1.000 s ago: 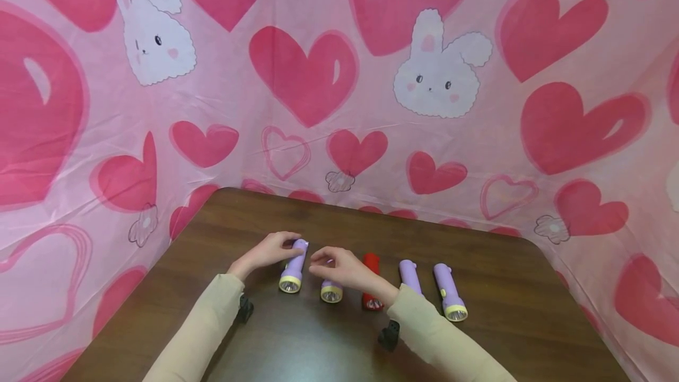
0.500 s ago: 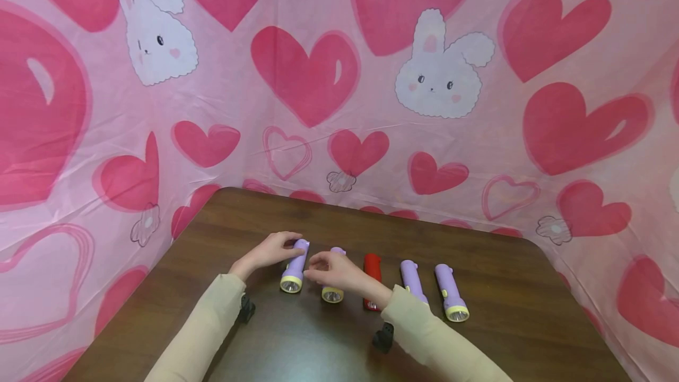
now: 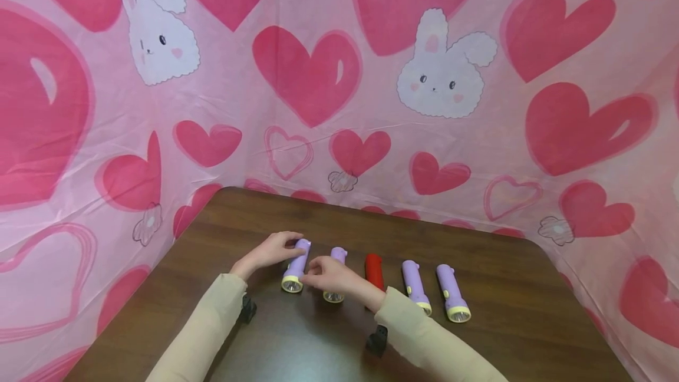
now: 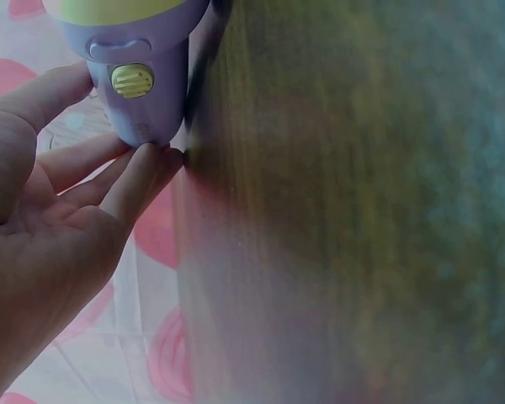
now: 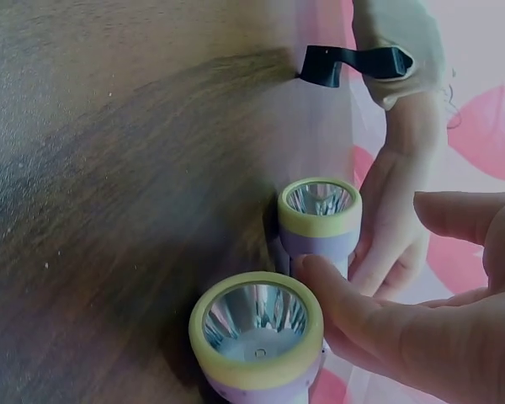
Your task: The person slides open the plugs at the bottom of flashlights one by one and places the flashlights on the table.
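Note:
Several flashlights lie in a row across the wooden table, lenses towards me. My left hand [image 3: 273, 250] holds the tail end of the leftmost purple flashlight [image 3: 299, 261]; in the left wrist view its thumb lies against the body, near the yellow switch [image 4: 133, 81], and its fingers meet at the tail. Over the second purple flashlight [image 3: 338, 254] hovers my right hand [image 3: 335, 276], thumb and forefinger spread apart. Its fingertips are close to the leftmost flashlight's yellow head [image 5: 321, 220] in the right wrist view. The second flashlight's lens [image 5: 257, 324] sits nearer that camera.
Right of the hands lie a red flashlight [image 3: 374, 269], partly hidden by my right forearm, and two more purple ones, the inner flashlight [image 3: 414, 280] and the outer flashlight [image 3: 451, 289]. Pink heart-patterned cloth [image 3: 366, 105] hangs behind the brown table [image 3: 286, 335].
My right hand has moved left and slightly towards me, closer to the leftmost flashlight, uncovering the second flashlight's tail. My left hand stays where it was.

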